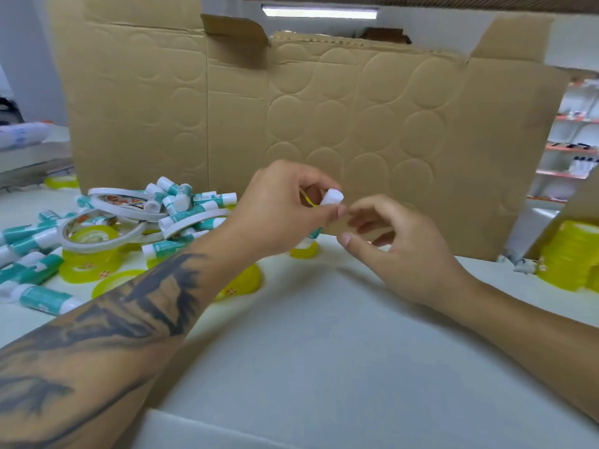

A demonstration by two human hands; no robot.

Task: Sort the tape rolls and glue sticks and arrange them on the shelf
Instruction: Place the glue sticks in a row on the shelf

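Here, left hand [285,205] pinches one glue stick [332,198] before the cardboard sheet [356,124]; right hand [402,251] loosely curled, empty.

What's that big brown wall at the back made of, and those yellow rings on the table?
Brown wall: looks like corrugated cardboard, matte, with fold creases, torn flaps and pressed-in round dents. Yellow rings: probably rolls of clear plastic tape, glossy and see-through, tinted yellow where the layers stack up.
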